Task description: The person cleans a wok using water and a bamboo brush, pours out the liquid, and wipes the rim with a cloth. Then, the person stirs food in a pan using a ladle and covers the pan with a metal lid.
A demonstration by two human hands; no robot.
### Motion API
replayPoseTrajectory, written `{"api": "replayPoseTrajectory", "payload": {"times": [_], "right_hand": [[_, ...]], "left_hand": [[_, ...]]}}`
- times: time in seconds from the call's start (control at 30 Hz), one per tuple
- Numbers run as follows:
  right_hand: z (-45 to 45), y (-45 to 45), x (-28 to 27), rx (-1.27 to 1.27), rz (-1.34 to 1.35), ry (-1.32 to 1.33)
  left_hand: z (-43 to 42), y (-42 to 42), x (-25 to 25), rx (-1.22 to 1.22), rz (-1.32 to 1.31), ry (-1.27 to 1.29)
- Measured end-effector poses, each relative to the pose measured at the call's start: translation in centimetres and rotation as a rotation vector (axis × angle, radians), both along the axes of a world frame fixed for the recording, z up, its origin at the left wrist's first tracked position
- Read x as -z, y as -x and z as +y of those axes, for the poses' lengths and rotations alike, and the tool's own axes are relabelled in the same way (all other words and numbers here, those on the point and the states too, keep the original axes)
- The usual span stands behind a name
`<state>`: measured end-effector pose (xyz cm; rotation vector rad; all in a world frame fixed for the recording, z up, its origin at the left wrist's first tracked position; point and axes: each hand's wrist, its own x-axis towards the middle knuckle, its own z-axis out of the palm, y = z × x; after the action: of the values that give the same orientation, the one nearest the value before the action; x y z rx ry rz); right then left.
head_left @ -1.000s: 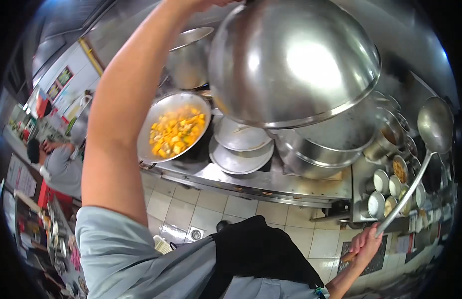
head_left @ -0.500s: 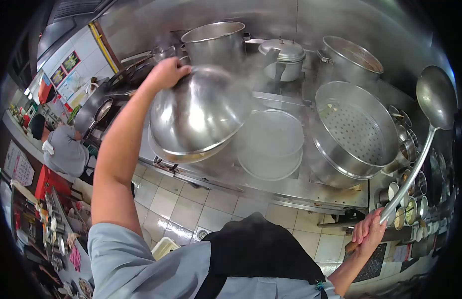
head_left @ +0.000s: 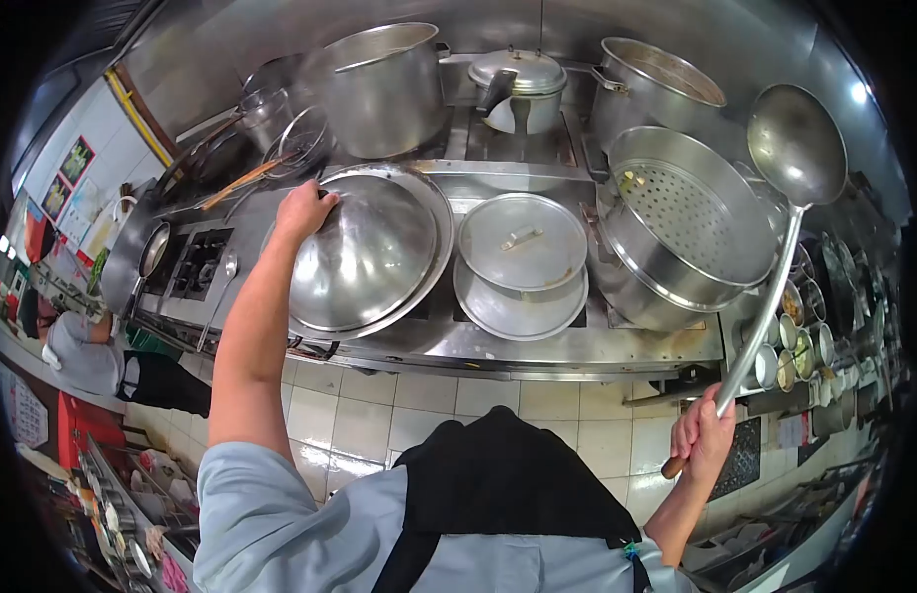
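My left hand [head_left: 306, 211] is closed on a shiny domed lid [head_left: 375, 257], at its upper left. I cannot make out whether it grips a knob or the rim. The lid sits over a wide round wok [head_left: 445, 222] on the stove, whose rim shows around it. My right hand [head_left: 704, 435] is wrapped round the wooden-ended handle of a large metal ladle [head_left: 797, 143], held up with its bowl high on the right. Right of the domed lid lies a flat round lid with a handle [head_left: 523, 240], overlapping another metal disc [head_left: 518, 314].
A perforated steamer pot [head_left: 686, 217] stands at the right of the stove. Behind are a tall stockpot [head_left: 384, 94], a pressure cooker [head_left: 518, 87] and another pot [head_left: 661, 79]. Several small seasoning bowls [head_left: 790, 346] sit at the far right. Another person [head_left: 88, 356] stands at the left.
The domed lid has come down from a raised, tilted position onto the wok, with my left hand still on it. Steam has thinned. The ladle stays in my right hand.
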<state>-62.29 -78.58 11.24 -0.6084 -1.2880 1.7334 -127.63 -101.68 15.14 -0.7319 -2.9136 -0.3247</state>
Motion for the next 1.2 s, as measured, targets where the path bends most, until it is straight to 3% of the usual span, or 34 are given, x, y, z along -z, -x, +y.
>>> {"api": "replayPoseTrajectory", "payload": {"times": [0.33, 0.7, 0.8, 0.9, 1.0, 1.07, 1.13, 1.2], "right_hand": [[-1.3, 1.6, 1.0, -0.08, -0.001, 0.032], [-2.1, 3.3, 0.6, -0.211, -0.04, 0.237], [-2.1, 3.5, 0.3, -0.224, -0.051, 0.248], [-2.5, 3.4, 0.1, -0.294, 0.065, 0.359], [-2.8, 3.2, 0.4, -0.357, 0.132, 0.417], [-3.0, 3.0, 0.6, -0.394, 0.185, 0.462], [-3.1, 2.8, 0.1, -0.396, 0.215, 0.49], [-2.9, 1.9, -0.4, -0.373, 0.239, 0.519]], "left_hand": [[0.3, 1.6, 2.6, 0.016, 0.015, -0.048], [1.0, 2.8, 2.5, 0.079, -0.018, 0.001], [0.9, 2.6, 1.4, 0.091, -0.13, 0.01], [1.2, -0.2, 0.9, 0.048, -0.02, 0.001], [2.3, -2.8, 1.9, 0.126, 0.462, -0.202], [3.5, -6.4, 1.2, 0.305, 0.341, -0.423], [4.6, -13.9, 0.2, 0.43, 0.006, -0.56], [5.9, -20.4, 3.4, 0.667, -0.273, -0.7]]}}
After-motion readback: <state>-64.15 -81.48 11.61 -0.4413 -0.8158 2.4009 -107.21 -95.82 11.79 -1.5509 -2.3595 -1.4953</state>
